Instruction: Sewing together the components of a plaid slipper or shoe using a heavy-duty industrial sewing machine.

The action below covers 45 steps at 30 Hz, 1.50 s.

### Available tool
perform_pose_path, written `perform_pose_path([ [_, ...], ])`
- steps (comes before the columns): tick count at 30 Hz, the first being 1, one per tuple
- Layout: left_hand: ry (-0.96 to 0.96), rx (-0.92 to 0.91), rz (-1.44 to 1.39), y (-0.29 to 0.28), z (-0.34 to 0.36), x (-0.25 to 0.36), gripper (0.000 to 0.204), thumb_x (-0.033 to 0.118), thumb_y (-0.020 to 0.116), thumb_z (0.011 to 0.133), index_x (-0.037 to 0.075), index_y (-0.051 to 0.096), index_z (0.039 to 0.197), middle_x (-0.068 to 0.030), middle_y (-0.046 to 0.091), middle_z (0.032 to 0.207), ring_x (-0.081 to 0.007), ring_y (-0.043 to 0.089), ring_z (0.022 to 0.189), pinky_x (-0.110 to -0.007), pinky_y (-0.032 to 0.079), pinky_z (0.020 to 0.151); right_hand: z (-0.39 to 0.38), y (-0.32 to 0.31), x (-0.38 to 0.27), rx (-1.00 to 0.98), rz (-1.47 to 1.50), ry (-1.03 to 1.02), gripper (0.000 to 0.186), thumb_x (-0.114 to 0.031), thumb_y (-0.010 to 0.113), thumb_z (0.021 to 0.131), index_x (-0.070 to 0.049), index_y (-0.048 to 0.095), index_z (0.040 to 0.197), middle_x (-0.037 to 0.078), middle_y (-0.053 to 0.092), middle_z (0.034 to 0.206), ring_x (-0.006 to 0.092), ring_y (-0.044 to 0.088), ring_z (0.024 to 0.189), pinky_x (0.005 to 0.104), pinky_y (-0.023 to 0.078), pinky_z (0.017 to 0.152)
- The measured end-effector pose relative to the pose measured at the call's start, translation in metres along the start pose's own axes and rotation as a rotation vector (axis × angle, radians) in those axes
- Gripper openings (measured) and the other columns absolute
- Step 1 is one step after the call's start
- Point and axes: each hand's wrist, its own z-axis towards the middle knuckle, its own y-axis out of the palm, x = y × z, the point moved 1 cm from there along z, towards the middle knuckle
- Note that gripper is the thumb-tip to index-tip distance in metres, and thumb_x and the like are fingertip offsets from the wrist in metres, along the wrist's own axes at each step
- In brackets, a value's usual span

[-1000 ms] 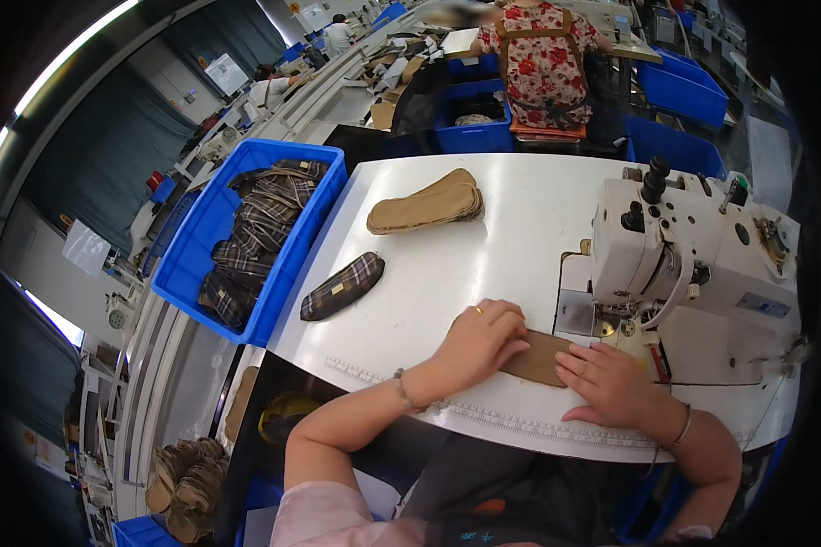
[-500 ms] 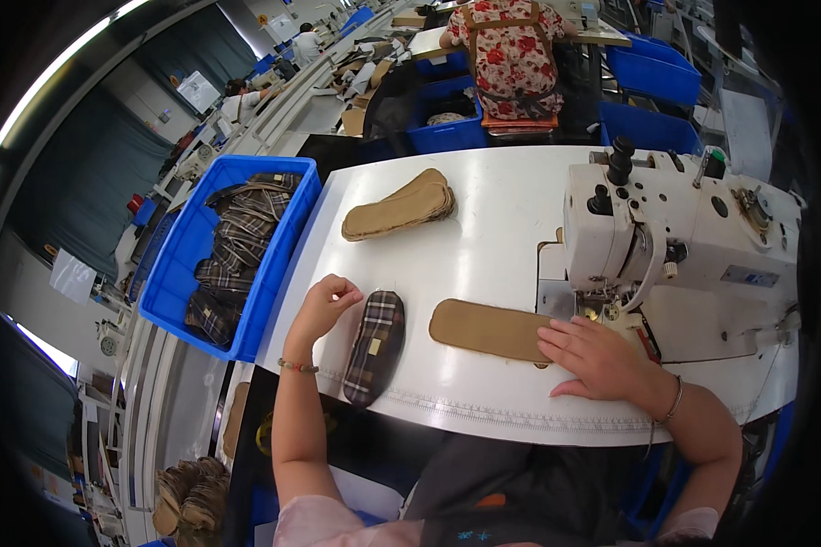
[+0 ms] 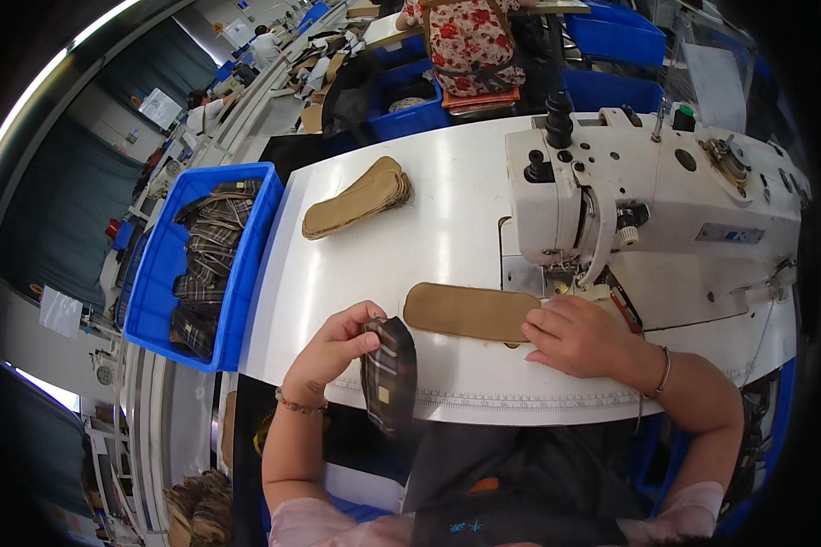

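Note:
My left hand (image 3: 337, 345) pinches the top end of a dark plaid slipper upper (image 3: 388, 378) between thumb and fingers. The upper is raised on edge at the table's front edge, its lower end blurred and a small pale label on it. To its right lies a tan insole-shaped piece (image 3: 470, 312), long with a rounded left end, flat on the white table. Curled over that piece's right end is my right hand (image 3: 582, 335), fingers closed on its edge. What the fingertips do underneath is hidden.
A white sewing machine (image 3: 648, 196) stands to the right, its needle area just beyond my right hand. A stack of tan insoles (image 3: 360, 201) lies farther back on the white table (image 3: 456, 219). At left is a blue bin (image 3: 260, 246) of plaid uppers. Another person sits ahead.
My left hand has come down onto the plaid upper, gripped its top end and tilted it up. My right hand's fingers, flat before, have curled at the insole's end. The view has shifted.

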Motion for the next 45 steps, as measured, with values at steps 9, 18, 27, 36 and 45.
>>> perform_pose_path([
  [9,0.121,-0.455,0.580,0.072,0.062,0.054,0.041,0.039,0.073,0.092,-0.001,0.063,0.095,-0.0029,0.066,0.081,-0.0109,0.058,0.074,-0.026,0.048,0.068,-0.001,-0.013,-0.015,0.148,0.134,0.043,0.028,-0.027,0.075,0.085,-0.003,0.068,0.098,0.006,0.065,0.090,0.0192,0.063,0.078,0.0333,0.051,0.068],
  [18,-0.100,-0.631,0.285,0.113,0.087,-0.002,0.043,0.041,0.064,0.100,0.000,0.063,0.089,0.0006,0.056,0.072,-0.0079,0.047,0.070,-0.028,0.043,0.063,-0.008,-0.018,-0.017,-0.094,1.359,0.592,0.029,-0.027,0.079,0.089,-0.001,0.068,0.082,-0.004,0.056,0.066,0.0035,0.045,0.059,0.0249,0.036,0.052],
  [27,-0.253,-0.453,0.071,0.128,0.073,0.014,0.017,0.019,0.064,0.101,0.002,0.064,0.099,0.0036,0.062,0.087,-0.0036,0.054,0.081,-0.022,0.046,0.072,-0.007,-0.015,-0.017,-0.235,1.302,0.620,0.035,-0.028,0.084,0.084,-0.001,0.064,0.074,0.000,0.056,0.064,0.0062,0.045,0.059,0.0267,0.036,0.053],
  [36,0.235,-0.286,0.734,0.139,0.064,0.025,0.005,0.006,0.062,0.099,0.001,0.061,0.101,-0.0021,0.062,0.098,-0.0081,0.057,0.089,-0.026,0.049,0.076,-0.008,-0.009,-0.019,-0.141,1.621,0.858,0.030,-0.035,0.070,0.096,-0.007,0.068,0.087,-0.001,0.066,0.077,0.0052,0.063,0.066,0.0205,0.049,0.055],
  [45,0.022,-0.249,0.360,0.140,0.059,0.004,0.008,0.009,0.060,0.101,0.001,0.059,0.100,-0.0041,0.059,0.084,-0.0100,0.050,0.077,-0.027,0.046,0.070,-0.010,-0.008,-0.015,-0.208,1.511,0.740,0.025,-0.028,0.075,0.092,-0.006,0.068,0.083,0.000,0.067,0.073,0.0045,0.063,0.064,0.0194,0.047,0.053],
])
